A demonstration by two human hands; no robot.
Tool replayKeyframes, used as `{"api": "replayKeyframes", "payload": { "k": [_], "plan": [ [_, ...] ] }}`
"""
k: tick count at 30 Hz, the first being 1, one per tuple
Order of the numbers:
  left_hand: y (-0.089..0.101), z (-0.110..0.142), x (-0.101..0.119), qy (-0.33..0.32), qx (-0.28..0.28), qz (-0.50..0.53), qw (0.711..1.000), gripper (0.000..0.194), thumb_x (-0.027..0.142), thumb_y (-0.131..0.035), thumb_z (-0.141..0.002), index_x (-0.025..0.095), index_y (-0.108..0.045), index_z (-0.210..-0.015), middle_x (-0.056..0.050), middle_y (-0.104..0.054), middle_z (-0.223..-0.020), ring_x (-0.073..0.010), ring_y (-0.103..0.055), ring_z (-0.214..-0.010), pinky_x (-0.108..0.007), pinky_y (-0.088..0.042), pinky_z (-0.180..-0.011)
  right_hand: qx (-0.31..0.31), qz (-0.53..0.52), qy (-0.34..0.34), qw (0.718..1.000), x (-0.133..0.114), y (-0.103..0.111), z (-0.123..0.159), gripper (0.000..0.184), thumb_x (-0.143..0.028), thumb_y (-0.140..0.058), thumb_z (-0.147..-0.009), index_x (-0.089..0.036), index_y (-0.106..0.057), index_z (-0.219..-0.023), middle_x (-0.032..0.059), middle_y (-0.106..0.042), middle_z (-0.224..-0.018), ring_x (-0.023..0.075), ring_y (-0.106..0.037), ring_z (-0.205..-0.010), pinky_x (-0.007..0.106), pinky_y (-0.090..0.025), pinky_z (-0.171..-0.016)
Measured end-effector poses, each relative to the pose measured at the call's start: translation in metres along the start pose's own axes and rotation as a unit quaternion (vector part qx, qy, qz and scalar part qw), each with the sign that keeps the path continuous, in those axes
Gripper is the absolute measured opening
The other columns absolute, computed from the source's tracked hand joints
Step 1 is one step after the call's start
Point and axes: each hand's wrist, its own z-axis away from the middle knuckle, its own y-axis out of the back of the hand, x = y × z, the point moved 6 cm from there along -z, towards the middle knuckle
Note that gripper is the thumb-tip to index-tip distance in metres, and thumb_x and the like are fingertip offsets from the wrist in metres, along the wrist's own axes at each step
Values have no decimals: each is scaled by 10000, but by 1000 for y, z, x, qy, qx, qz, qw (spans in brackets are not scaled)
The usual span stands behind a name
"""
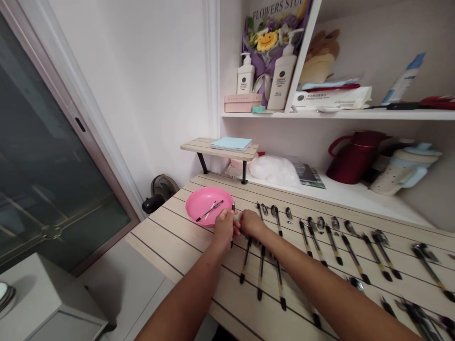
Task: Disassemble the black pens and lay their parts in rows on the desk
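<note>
My left hand (225, 228) is closed around a black-handled piece of cutlery (232, 222) that stands roughly upright, its tip near the rim of a pink bowl (199, 196). My right hand (250, 223) is closed right beside it, fingers pressed to something small and pale that I cannot make out. The pink bowl holds two thin utensils (212, 210). Several black-handled spoons and forks (332, 241) lie in rows on the striped wooden table (170, 237) to the right of my hands.
A small wooden riser (218, 149) with a blue notebook stands at the table's back. Shelves hold lotion bottles (282, 78), a red jug (353, 156) and a white plastic bag (273, 170). A fan (158, 192) sits below left, beside a sliding glass door.
</note>
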Motion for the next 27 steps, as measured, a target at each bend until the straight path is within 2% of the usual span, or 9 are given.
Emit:
{"api": "replayKeyframes", "payload": {
  "k": [6,12,15,18,22,27],
  "plan": [
    [0,0,-1,0,-6,0,1000,325,415,-431,-734,156,-502,-916,53,-497,-494,-51,-386,-292,-163,-209,-312,19,-30,-12,999,3,7,4,164,-252,-596,-652,-109,-652,-709,158,-667,-733,214,-627,-720,230,-397,-545],
    [-1,2,1,7,-12,-8,1000,353,443,-452,-715,155,-503,-913,54,-500,-494,-47,-385,-287,-160,-195,-306,44,-121,-17,991,11,31,5,113,-162,-540,-684,-128,-629,-623,106,-637,-579,158,-592,-547,217,-377,-495],
    [-2,3,0,11,-21,-12,1000,356,449,-463,-706,156,-505,-903,52,-501,-489,-48,-386,-285,-158,-192,-302,55,-197,-7,979,12,44,7,188,-226,-468,-750,-140,-611,-664,60,-630,-576,97,-522,-421,196,-351,-432],
    [-5,3,-2,9,-36,-19,999,338,446,-456,-710,161,-506,-884,51,-502,-488,-50,-388,-282,-156,-189,-296,67,-268,13,961,8,53,10,291,-354,-405,-790,-149,-591,-698,33,-630,-625,70,-486,-395,185,-338,-406],
    [-8,5,-2,-4,-59,-30,998,326,457,-450,-715,172,-502,-865,53,-504,-489,-53,-390,-281,-157,-187,-288,65,-324,24,944,1,52,14,361,-508,-495,-698,-157,-553,-638,12,-603,-571,72,-466,-399,183,-299,-375],
    [-9,7,-3,-16,-81,-48,995,299,450,-450,-721,176,-498,-831,47,-515,-488,-54,-395,-283,-157,-211,-289,58,-362,32,930,-2,42,14,301,-446,-591,-632,-170,-507,-548,-13,-564,-478,68,-430,-397,185,-315,-403]
  ]
}}
